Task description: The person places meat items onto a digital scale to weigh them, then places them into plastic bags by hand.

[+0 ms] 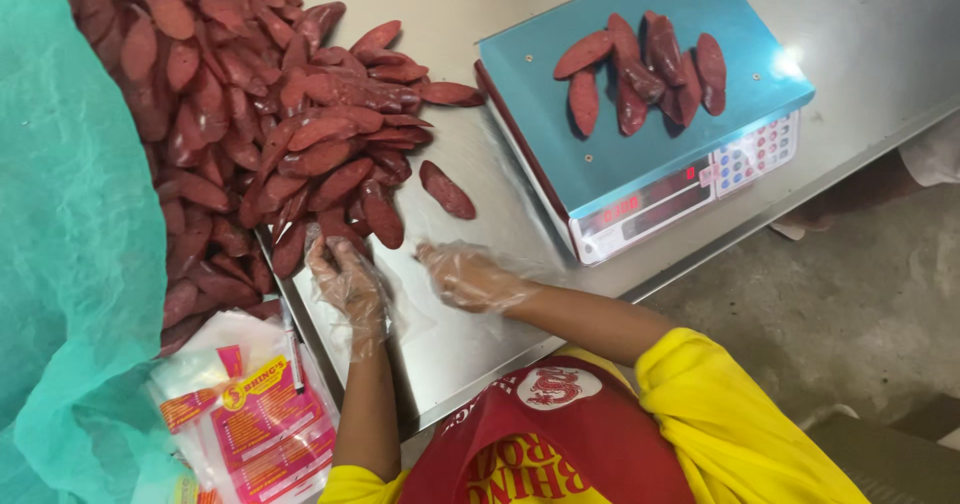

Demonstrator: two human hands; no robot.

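Observation:
A big pile of dark red oval sausage slices (250,114) covers the left of the steel table (470,324). My left hand (347,284), in a clear plastic glove, lies at the pile's near edge with its fingertips on the slices; whether it grips one is hidden. My right hand (465,276), also gloved, hovers just over the bare steel beside it, fingers loosely apart and pointing left, with nothing in it. One slice (447,190) lies alone between the pile and a weighing scale (640,154). Several slices (645,69) rest on the scale's blue-green platform.
A green mesh cloth (70,214) hangs along the left side. Printed pink and yellow plastic bags (250,414) lie at the lower left, below the pile. The table's front edge runs diagonally, with concrete floor (850,304) at the right.

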